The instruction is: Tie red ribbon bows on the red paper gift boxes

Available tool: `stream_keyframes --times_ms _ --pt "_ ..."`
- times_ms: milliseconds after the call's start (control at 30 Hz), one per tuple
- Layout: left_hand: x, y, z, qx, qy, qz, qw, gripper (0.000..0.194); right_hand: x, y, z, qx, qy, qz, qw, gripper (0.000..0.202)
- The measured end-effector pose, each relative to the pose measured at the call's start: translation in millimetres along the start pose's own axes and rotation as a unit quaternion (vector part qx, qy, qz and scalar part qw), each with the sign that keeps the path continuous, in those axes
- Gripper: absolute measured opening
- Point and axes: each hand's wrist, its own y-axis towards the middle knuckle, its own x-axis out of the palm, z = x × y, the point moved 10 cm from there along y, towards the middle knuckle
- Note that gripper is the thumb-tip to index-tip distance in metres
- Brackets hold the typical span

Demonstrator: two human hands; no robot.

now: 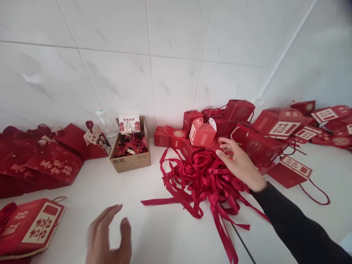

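My right hand (237, 161) reaches over the right part of a heap of dark red ribbons (198, 165), fingers bent and apart, with nothing visible in it. Its fingertips are close to the small red gift boxes behind the heap; whether they touch one I cannot tell. The nearest upright box (203, 135) has a white label and a raised scalloped flap. Low in the view, my left hand (108, 234) hovers above the white tabletop (154, 234), thumb and fingers spread, holding nothing.
A cardboard box (132, 163) holds red ribbon pieces and printed cards (129, 124). Beside it stand a clear plastic bottle (106, 126) and red triangular boxes (55, 161). A red gift bag (35, 227) lies front left. More red boxes (280, 123) crowd the right along the tiled wall (176, 73).
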Motion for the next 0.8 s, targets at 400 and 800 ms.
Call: stream_keyframes --times_ms 400,800 --pt "29.2 0.7 -11.8 0.013 -0.028 0.020 0.999 0.017 -2.2 98.8 9.1 0.080 -0.077 0.083 0.990 0.030" --pt "39.2 -31.6 2.0 -0.073 -0.228 -0.134 0.962 0.082 94.4 -96.7 -94.5 -0.062 0.052 -0.159 0.984 0.041"
